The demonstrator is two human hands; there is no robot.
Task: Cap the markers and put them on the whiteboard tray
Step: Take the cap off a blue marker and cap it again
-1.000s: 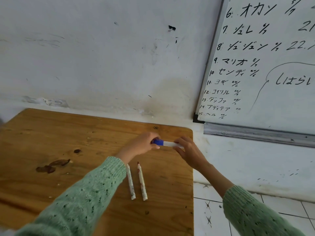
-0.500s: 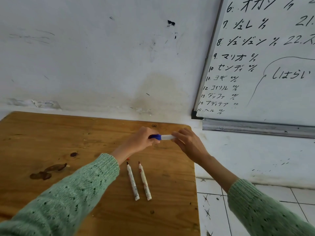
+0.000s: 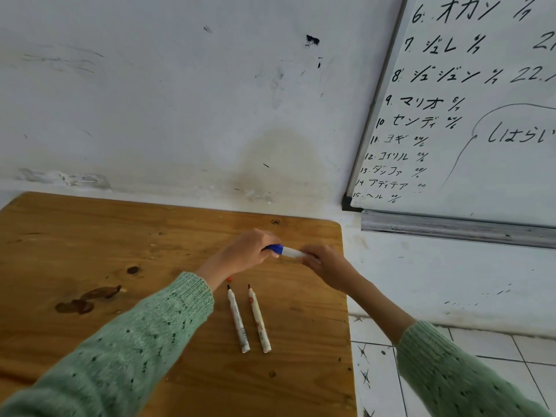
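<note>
My left hand point(image 3: 251, 251) is curled tight round the blue cap point(image 3: 275, 249), my right hand point(image 3: 323, 263) pinches the white marker point(image 3: 291, 252) barrel, both above the wooden table point(image 3: 90, 236). Two uncapped markers point(image 3: 248, 319) lie side by side below; the whiteboard tray point(image 3: 451, 228) sits well apart

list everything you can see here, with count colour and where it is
blue-capped marker: 1, white barrel, held between both hands above the table
uncapped markers: 2, white, side by side on the table
orange cap: 1, by the left wrist, mostly hidden
table: 1, brown wood, against the wall
whiteboard: 1, white with black writing, on the wall at right
whiteboard tray: 1, grey metal, under the board
left hand: green sleeve, on the cap end
right hand: green sleeve, on the barrel
</note>
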